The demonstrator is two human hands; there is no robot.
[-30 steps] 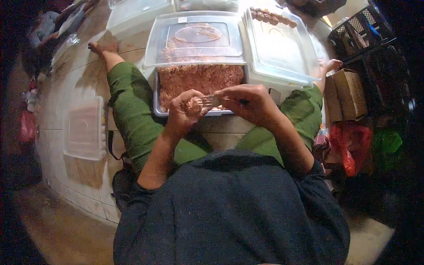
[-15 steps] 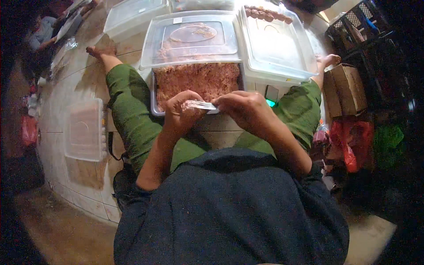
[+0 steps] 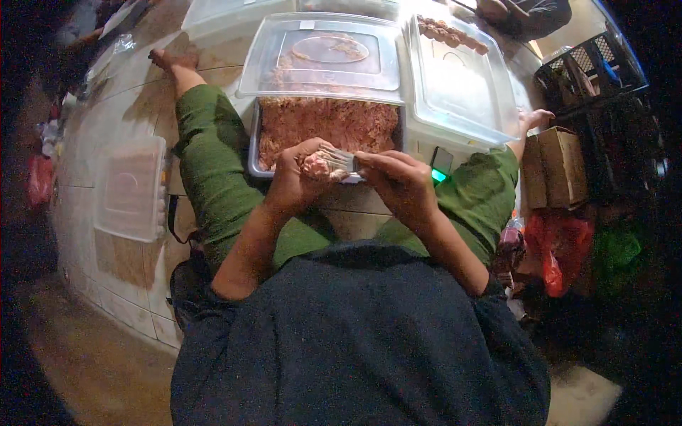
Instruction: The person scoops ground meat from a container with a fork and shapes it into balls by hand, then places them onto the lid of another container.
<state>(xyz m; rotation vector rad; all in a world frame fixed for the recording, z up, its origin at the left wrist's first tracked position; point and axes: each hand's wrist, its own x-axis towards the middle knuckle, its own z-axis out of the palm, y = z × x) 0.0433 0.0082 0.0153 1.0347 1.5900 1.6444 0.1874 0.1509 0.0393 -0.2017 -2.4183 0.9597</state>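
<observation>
In the cupped palm of my left hand lies a small lump of pinkish-brown mixture, the fingers curled round it. My right hand grips a fork by its handle; the tines lie against the lump. Both hands are over the near edge of a grey tray between my legs. Reddish-brown, shredded-looking mixture fills the tray, and a clear plastic lid covers its far part. To the right, a clear plastic container has a row of brown lumps along its far end.
A phone with a green glow lies by my right leg. Another clear plastic container is on the tiled floor at left. Right of me are a cardboard box, a black crate and a red bag. Another person is at the far right.
The fork has turned so its tines spread over the lump in my left palm, now more exposed. My right hand has shifted slightly right and lower. The whole view has shifted a little.
</observation>
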